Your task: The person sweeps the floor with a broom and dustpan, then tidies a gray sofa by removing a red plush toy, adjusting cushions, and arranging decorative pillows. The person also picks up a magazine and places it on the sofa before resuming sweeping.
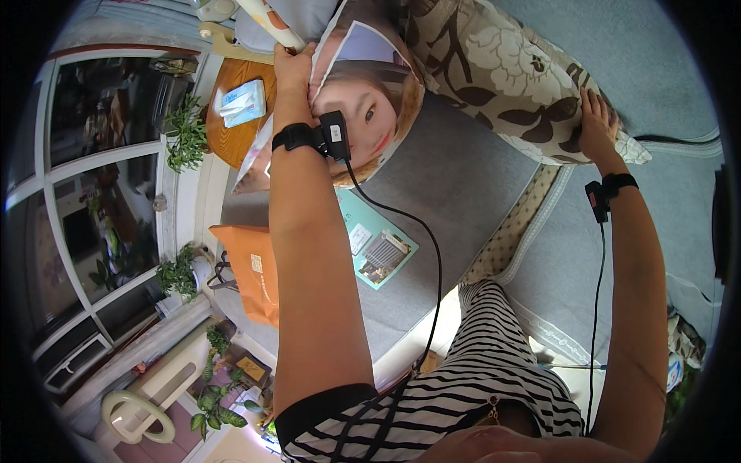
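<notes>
My left hand [293,68] is at the left edge of a cushion printed with a photo of a person [353,104], beside the lower end of a white roll with a coloured pattern [278,26]. Its fingertips are partly hidden, so whether it grips the cushion or the roll is unclear. My right hand [598,126] rests with fingers extended on the near end of a beige cushion with brown and white flowers [503,75]. Both cushions lean at the far side of a grey sofa seat [463,168]. Each wrist carries a strapped black device with a cable.
A wooden side table [223,136] bears a pack of tissues [243,103]. A turquoise booklet [379,243] and an orange paper bag [249,272] lie on the sofa, partly behind my left arm. Potted plants [188,136] line the window at left. Black cables [438,278] hang from both wrists.
</notes>
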Demonstrator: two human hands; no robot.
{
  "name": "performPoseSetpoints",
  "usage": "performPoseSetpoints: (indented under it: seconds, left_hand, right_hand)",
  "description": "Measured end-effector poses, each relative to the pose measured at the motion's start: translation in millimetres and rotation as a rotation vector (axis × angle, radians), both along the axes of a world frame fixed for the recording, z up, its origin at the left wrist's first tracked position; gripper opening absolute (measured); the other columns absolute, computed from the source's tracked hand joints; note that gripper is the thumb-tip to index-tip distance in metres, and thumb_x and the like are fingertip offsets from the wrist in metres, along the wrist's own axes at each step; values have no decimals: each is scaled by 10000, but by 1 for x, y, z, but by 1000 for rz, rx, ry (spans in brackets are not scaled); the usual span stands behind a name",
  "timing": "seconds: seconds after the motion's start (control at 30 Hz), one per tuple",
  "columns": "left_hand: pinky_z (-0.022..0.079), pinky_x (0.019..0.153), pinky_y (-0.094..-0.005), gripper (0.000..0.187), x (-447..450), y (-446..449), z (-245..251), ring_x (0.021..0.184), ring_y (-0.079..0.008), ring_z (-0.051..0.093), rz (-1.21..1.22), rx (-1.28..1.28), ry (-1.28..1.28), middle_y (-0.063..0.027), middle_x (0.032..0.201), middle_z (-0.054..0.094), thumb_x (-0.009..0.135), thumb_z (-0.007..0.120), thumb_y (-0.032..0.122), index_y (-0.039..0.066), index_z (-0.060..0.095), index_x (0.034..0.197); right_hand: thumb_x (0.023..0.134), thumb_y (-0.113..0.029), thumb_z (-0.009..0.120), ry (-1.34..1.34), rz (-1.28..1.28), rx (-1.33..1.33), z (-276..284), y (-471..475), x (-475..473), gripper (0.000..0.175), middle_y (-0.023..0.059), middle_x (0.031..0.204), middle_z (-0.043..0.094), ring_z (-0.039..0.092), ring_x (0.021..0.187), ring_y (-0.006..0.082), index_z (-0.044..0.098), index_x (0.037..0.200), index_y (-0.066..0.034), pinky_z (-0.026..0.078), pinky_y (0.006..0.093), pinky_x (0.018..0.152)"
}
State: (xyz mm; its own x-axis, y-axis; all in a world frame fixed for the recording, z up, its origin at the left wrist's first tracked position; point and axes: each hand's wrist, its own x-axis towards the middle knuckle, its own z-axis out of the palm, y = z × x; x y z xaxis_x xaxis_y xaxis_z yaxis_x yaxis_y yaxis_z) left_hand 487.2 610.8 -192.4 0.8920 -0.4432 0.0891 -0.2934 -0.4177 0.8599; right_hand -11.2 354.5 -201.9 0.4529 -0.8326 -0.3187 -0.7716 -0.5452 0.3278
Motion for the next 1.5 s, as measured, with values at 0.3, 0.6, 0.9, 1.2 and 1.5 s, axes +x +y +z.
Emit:
performPoseSetpoints:
  seconds: [0.3,0.6,0.9,1.2,1.5]
  left_hand:
    - [487,831,-389,444,5,-4,-9,977,-350,638,32,197,-164,-210,1022,664,707,752,118,-15,571,1090]
    - [488,835,-393,443,2,7,-15,973,-354,640,-60,189,-142,-196,1011,675,697,736,142,30,617,1109]
    - [513,594,-332,271,19,20,-12,712,-184,640,-206,18,227,-54,839,674,725,702,64,45,674,995]
    - [494,783,-305,246,8,23,-36,878,-184,623,-365,-135,314,-65,955,657,761,635,-66,1,649,997]
    - [508,744,-319,299,-5,-1,-25,843,-205,623,-187,16,70,-87,913,647,681,691,-71,-8,627,966]
  right_hand:
    - [624,56,678,-899,592,-54,71,85,104,852,108,1382,390,378,1294,296,344,1390,-116,317,419,1049]
    - [612,-54,717,-810,982,64,53,201,275,553,20,1142,539,442,1217,194,567,1136,-148,255,448,1096]
    - [738,-143,594,-1035,1129,85,66,219,221,154,-10,761,590,592,878,176,678,868,-140,335,460,1021]
    - [554,-40,657,-1157,1018,259,63,227,188,189,7,736,529,564,835,181,560,698,-116,333,439,1043]
    - [710,-75,569,-958,821,230,52,204,189,110,3,752,583,583,856,171,649,756,-135,315,425,1040]
